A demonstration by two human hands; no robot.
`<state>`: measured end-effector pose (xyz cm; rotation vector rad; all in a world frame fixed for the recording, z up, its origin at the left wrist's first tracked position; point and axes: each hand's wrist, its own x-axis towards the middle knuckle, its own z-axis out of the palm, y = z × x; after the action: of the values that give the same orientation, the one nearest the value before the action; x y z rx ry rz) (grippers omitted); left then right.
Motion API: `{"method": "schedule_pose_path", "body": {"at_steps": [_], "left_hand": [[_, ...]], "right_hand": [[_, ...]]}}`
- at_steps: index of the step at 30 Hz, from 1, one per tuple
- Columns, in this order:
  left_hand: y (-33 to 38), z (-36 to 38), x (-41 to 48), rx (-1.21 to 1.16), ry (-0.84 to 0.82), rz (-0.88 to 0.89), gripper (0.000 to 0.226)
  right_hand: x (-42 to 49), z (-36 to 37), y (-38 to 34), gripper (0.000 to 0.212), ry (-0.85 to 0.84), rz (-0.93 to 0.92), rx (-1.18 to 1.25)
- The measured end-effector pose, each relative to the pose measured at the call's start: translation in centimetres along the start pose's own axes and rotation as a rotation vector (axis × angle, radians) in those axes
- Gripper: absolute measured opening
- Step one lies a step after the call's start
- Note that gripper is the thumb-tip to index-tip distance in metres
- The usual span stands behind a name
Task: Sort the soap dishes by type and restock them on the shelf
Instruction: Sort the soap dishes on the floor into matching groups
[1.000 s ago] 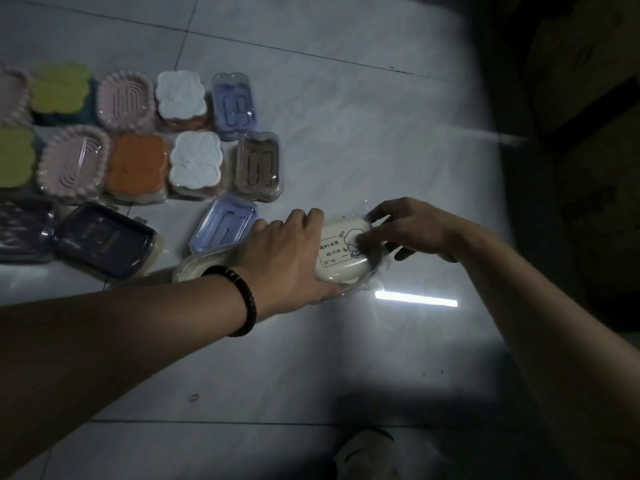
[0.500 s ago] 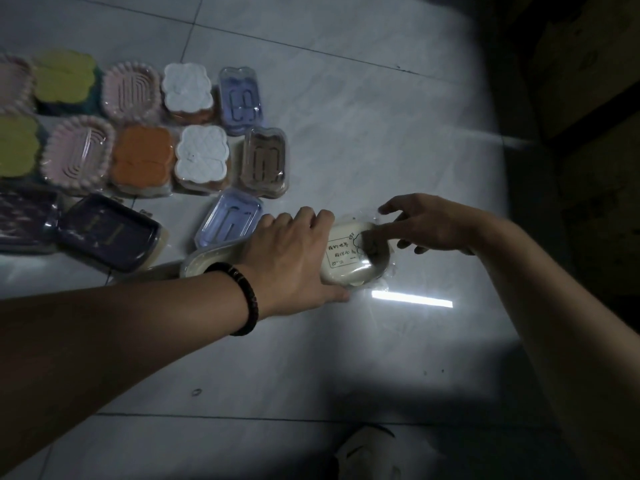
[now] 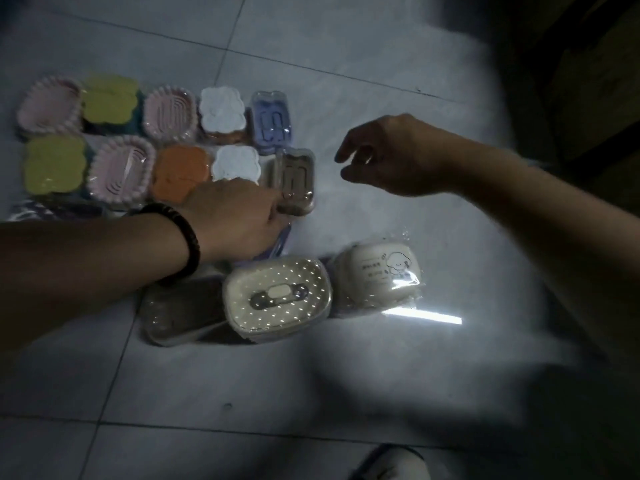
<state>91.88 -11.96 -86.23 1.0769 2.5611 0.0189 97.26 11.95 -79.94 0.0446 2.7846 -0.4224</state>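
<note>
Soap dishes lie in rows on the tiled floor: pink scalloped ones [image 3: 121, 168], yellow ones [image 3: 55, 164], an orange one [image 3: 181, 171], white flower-shaped ones [image 3: 221, 110] and a clear lavender one [image 3: 272, 123]. My left hand [image 3: 239, 216], with a dark bracelet, lies over a lavender dish [image 3: 282, 245]. Its fingers curl at that dish's far edge beside the clear brown dish [image 3: 298, 181]. My right hand [image 3: 391, 157] hovers above the floor, loosely curled and holding nothing. Nearer me sit a wrapped cream dish with a cartoon [image 3: 381, 275], a cream dotted dish [image 3: 277, 296] and a grey-brown dish [image 3: 180, 313].
Dark furniture or boxes [image 3: 588, 81] stand along the right side in shadow. A bright strip of light [image 3: 422, 315] falls on the tiles next to the wrapped dish. A light shoe [image 3: 391, 465] shows at the bottom edge.
Both hands have let go of the wrapped cream dish, which now lies on the floor. My left hand moved up to the lavender dish; my right hand lifted up and away.
</note>
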Motion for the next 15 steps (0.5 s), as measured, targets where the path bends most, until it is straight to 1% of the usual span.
{"method": "schedule_pose_path", "body": {"at_steps": [3, 6, 8, 9, 10, 12, 13, 14, 15], "left_hand": [[-2.9, 1.0, 0.3, -0.019, -0.111, -0.144, 0.038], [-4.8, 3.1, 0.6, 0.004, -0.207, -0.21, 0.054], [-5.8, 4.6, 0.9, -0.047, -0.248, -0.21, 0.065], [-6.1, 5.2, 1.0, -0.079, -0.257, -0.216, 0.069], [-6.4, 5.9, 1.2, -0.1, -0.263, -0.226, 0.072], [-6.7, 6.7, 1.5, -0.125, -0.279, -0.232, 0.079], [-6.8, 6.9, 1.6, -0.142, -0.287, -0.237, 0.078], [-6.9, 6.9, 1.6, -0.165, -0.291, -0.243, 0.072], [-6.8, 6.8, 1.5, -0.181, -0.282, -0.24, 0.062]], "right_hand": [[3.5, 0.5, -2.8, 0.035, -0.122, -0.051, -0.101], [5.6, 3.3, -5.4, 0.033, -0.259, -0.195, -0.312], [6.5, 5.5, -6.2, 0.039, -0.317, -0.285, -0.482], [6.9, 6.6, -6.3, 0.046, -0.324, -0.312, -0.523], [7.3, 7.7, -6.5, 0.054, -0.32, -0.312, -0.502], [8.0, 9.6, -6.4, 0.079, -0.295, -0.291, -0.433], [8.2, 10.4, -6.3, 0.093, -0.28, -0.289, -0.431], [8.2, 11.0, -6.3, 0.106, -0.263, -0.299, -0.465], [8.1, 11.7, -6.1, 0.112, -0.242, -0.303, -0.518]]}}
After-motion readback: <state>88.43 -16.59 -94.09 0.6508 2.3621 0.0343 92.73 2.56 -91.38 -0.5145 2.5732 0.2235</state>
